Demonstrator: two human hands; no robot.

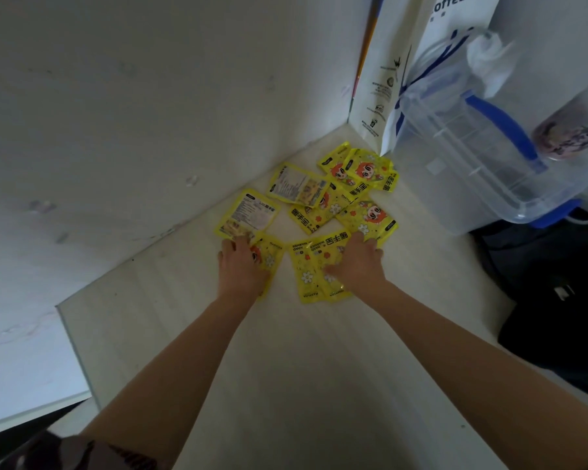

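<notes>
around: clear box (472,178) and white bag (384,83) stand right of the packets (319,206); black bag (556,300) nearer, on the right; wall (150,113) just behind
writing: packets read "HAND WARMER"; white bag shows "offee"
packets: scattered, overlapping, in the table (285,368) corner; long axes point every way
left hand (240,266): fingers flat, pressing one packet
right hand (357,266): fingers spread flat on two overlapping packets lying lengthwise, near to far

Roughly ten yellow hand-warmer packets (319,212), one clear plastic box (472,164), one white paper bag (380,96), one black bag (556,300)
</notes>
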